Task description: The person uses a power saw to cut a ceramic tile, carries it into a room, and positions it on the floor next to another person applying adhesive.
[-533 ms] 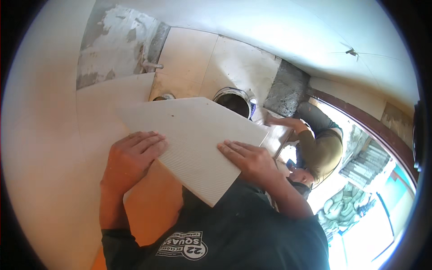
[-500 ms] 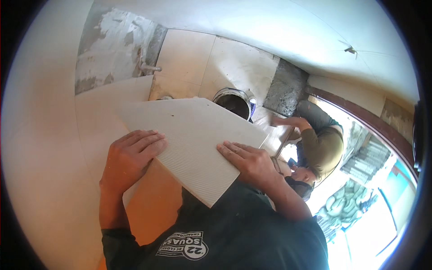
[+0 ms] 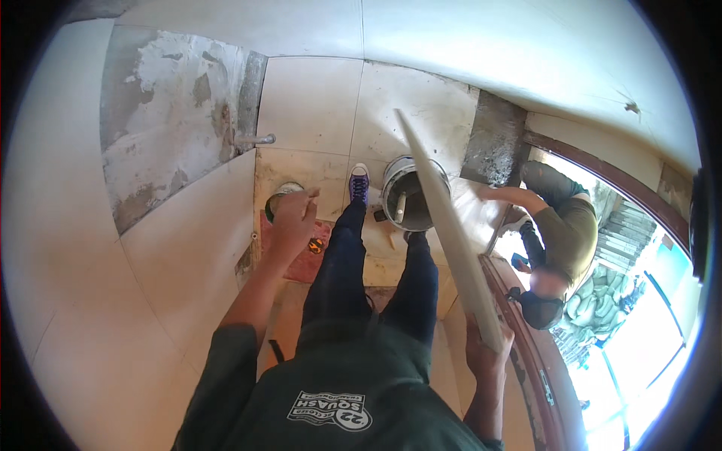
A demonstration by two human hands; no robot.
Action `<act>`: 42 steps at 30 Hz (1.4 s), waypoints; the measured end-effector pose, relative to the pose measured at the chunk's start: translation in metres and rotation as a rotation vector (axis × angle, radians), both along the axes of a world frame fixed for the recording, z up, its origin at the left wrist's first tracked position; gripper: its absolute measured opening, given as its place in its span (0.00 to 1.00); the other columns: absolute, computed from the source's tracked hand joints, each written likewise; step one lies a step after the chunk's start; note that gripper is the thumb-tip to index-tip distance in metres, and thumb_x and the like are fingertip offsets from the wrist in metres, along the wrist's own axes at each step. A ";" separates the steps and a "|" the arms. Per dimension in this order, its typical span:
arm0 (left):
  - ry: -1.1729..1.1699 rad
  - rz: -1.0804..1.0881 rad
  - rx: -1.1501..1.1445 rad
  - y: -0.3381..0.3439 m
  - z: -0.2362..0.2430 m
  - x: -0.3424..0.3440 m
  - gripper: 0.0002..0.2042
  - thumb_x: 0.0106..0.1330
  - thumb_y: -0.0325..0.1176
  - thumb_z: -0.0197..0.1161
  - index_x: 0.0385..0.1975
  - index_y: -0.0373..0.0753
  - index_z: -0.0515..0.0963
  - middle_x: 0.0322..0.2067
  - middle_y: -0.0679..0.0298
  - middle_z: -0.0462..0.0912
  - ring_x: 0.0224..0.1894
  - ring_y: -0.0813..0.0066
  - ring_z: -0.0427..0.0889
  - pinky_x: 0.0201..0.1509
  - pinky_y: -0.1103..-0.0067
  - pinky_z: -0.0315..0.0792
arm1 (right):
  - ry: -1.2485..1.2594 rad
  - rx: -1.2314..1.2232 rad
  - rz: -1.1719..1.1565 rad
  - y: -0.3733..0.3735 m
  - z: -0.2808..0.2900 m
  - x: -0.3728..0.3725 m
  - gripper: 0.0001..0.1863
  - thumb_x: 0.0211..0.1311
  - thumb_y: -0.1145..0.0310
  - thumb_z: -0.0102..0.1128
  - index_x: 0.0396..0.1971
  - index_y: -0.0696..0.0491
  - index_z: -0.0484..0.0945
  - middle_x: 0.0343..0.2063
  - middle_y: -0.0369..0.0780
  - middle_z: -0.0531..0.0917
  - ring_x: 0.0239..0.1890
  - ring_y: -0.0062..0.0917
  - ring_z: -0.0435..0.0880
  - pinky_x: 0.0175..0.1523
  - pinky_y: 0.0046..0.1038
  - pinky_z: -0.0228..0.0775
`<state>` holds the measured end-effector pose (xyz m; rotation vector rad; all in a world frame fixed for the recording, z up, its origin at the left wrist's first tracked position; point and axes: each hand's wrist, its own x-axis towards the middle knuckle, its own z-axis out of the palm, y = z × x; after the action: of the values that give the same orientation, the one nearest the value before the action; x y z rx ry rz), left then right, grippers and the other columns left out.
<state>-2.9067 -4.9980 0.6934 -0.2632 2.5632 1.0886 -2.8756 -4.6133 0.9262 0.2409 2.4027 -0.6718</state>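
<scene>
A large pale tile (image 3: pixel 451 237) now stands nearly edge-on, running from above the bucket down toward my right side. My right hand (image 3: pixel 487 346) is wrapped round its near end. Out in front on the left, my left hand (image 3: pixel 295 218) is off the tile, with its fingers loosely apart and nothing seen in them. It hangs over a small container (image 3: pixel 283 189) on the floor. Behind the tile, partly covered by it, is a round bucket (image 3: pixel 391 177) of grey mix with a handle (image 3: pixel 400 207) sticking out.
A person (image 3: pixel 568 240) in an olive shirt crouches at the doorway on the right, beside the dark red door frame (image 3: pixel 553 391). A pipe stub (image 3: pixel 259 139) sticks out of the left wall. Near my feet lie a reddish mat (image 3: pixel 297 267) and an orange-black item (image 3: pixel 316 246).
My left hand has let go of the tile and moved forward. The tile has swung from face-up to edge-on and shifted right in my right hand, baring the floor and my legs.
</scene>
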 end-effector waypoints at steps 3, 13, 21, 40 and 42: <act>-0.279 0.022 0.104 -0.006 -0.114 0.043 0.15 0.72 0.34 0.54 0.51 0.34 0.81 0.45 0.47 0.84 0.53 0.47 0.80 0.57 0.60 0.72 | -0.110 0.190 -0.004 -0.004 -0.002 0.017 0.19 0.63 0.73 0.63 0.55 0.58 0.80 0.39 0.50 0.88 0.41 0.45 0.88 0.47 0.39 0.78; -0.357 0.083 0.193 0.141 -0.371 0.017 0.16 0.72 0.40 0.50 0.41 0.33 0.77 0.41 0.45 0.83 0.48 0.40 0.80 0.53 0.56 0.74 | -0.287 0.430 -0.490 0.039 -0.051 0.120 0.19 0.72 0.66 0.60 0.54 0.64 0.75 0.48 0.52 0.82 0.50 0.40 0.80 0.55 0.42 0.72; -0.672 0.281 0.380 0.227 -0.410 0.001 0.36 0.78 0.60 0.35 0.67 0.32 0.68 0.63 0.43 0.75 0.68 0.50 0.70 0.71 0.68 0.61 | -0.376 0.450 -0.540 0.082 -0.085 0.155 0.19 0.71 0.67 0.60 0.54 0.64 0.75 0.48 0.51 0.81 0.50 0.40 0.80 0.55 0.42 0.72; -0.625 0.331 0.313 0.203 -0.456 0.009 0.29 0.76 0.54 0.49 0.61 0.33 0.73 0.51 0.51 0.82 0.56 0.60 0.79 0.61 0.69 0.70 | -0.397 0.354 -0.543 0.138 -0.114 0.189 0.18 0.70 0.70 0.61 0.54 0.65 0.74 0.49 0.51 0.81 0.50 0.40 0.80 0.56 0.42 0.72; -0.567 0.338 0.412 0.213 -0.421 0.004 0.26 0.72 0.53 0.55 0.57 0.36 0.77 0.48 0.51 0.84 0.52 0.59 0.82 0.58 0.68 0.72 | -0.385 0.354 -0.551 0.139 -0.114 0.193 0.18 0.70 0.70 0.61 0.54 0.65 0.74 0.49 0.51 0.81 0.50 0.40 0.80 0.56 0.42 0.72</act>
<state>-2.9029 -4.7851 0.2727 -0.7879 1.7900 1.3864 -2.6824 -4.4740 0.8123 1.1037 2.0625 -0.3727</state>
